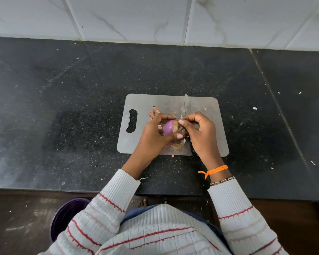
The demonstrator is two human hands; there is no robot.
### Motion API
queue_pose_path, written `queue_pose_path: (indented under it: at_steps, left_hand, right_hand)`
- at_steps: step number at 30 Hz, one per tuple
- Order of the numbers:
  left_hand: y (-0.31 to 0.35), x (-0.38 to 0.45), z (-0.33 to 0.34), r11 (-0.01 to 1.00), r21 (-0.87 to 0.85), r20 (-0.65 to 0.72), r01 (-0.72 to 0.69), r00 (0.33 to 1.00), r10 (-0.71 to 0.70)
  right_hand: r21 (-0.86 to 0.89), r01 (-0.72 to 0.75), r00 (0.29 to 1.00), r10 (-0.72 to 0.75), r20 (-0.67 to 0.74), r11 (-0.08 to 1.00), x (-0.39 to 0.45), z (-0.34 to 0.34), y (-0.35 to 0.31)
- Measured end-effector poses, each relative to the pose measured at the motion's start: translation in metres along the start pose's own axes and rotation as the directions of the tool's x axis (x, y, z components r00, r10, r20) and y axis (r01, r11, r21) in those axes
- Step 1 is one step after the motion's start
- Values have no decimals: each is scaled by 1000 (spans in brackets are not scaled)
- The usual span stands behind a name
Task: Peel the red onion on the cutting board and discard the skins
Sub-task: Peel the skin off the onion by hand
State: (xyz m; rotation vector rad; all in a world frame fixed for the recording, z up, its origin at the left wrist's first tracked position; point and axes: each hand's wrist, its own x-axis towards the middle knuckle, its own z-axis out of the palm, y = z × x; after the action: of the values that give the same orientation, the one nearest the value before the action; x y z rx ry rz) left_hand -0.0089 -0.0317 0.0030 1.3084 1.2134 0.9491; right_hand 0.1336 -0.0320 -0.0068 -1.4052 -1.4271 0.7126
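Striped sleeves (118,196) reach over the table (63,107) to the cutting board (206,109), where the left hand (151,137) holds the red onion (168,127) steady, so the right hand (201,131) can pinch loose skin (180,128) and pull it away.

A knife (186,105) lies on the board, its blade tip reaching just past the far edge and its dark handle near the front edge. The black speckled counter (63,107) carries small white crumbs, mostly toward its right side. White marbled wall tiles (136,17) run along the counter's far edge. A purple bucket (66,216) stands on the brown floor (17,227) below the counter's front edge, at the left.
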Motion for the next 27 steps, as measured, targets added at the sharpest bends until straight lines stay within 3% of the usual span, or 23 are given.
queue_pose_path:
  at_steps: [7, 10, 14, 16, 20, 24, 27]
  left_hand:
    - [-1, 3, -1, 1000, 2, -45, 6, 999, -6]
    - [0, 5, -6, 999, -28, -94, -22, 995, 19]
    - [2, 7, -10, 995, -66, -108, -77, 992, 70]
    - [3, 7, -8, 991, -67, -102, -116, 989, 109]
    - [3, 9, -6, 978, 54, -91, -202, 974, 207]
    - [3, 9, -9, 974, 100, 48, -205, 978, 201]
    - [-1, 9, -13, 989, 28, 106, -147, 984, 143]
  right_hand:
    - [-164, 104, 987, -122, -104, 981, 1, 8, 3]
    - [-177, 40, 982, -72, -175, 983, 5, -1, 9]
    - [-211, 9, 994, -32, -106, 977, 8, -4, 7]
    - [-147, -43, 999, 44, 8, 988, 7, 0, 4]
    - [229, -299, 928, 226, 297, 926, 4, 7, -7]
    - [365, -286, 935, 174, 310, 886, 5, 6, -13]
    - [366, -265, 934, 143, 326, 892, 5, 5, -8]
